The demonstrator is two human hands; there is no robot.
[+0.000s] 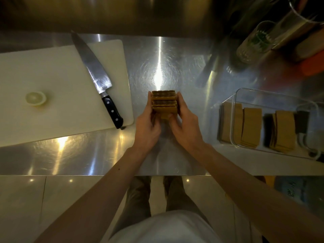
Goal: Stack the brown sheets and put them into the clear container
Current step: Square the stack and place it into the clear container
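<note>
A thick stack of brown sheets point(164, 102) stands on edge over the middle of the steel counter. My left hand point(146, 127) presses its left side and my right hand point(185, 127) presses its right side, so both hands grip the stack between them. The clear container point(273, 95) sits on the counter to the right, apart from my hands. Inside it lean other bundles of brown sheets point(250, 127), with a dark item further right.
A white cutting board point(57, 88) lies at the left with a large black-handled knife point(98, 76) on its right edge and a lemon half point(36, 98). Jars and bottles point(257, 41) crowd the back right. The counter's front edge point(105, 175) runs below my wrists.
</note>
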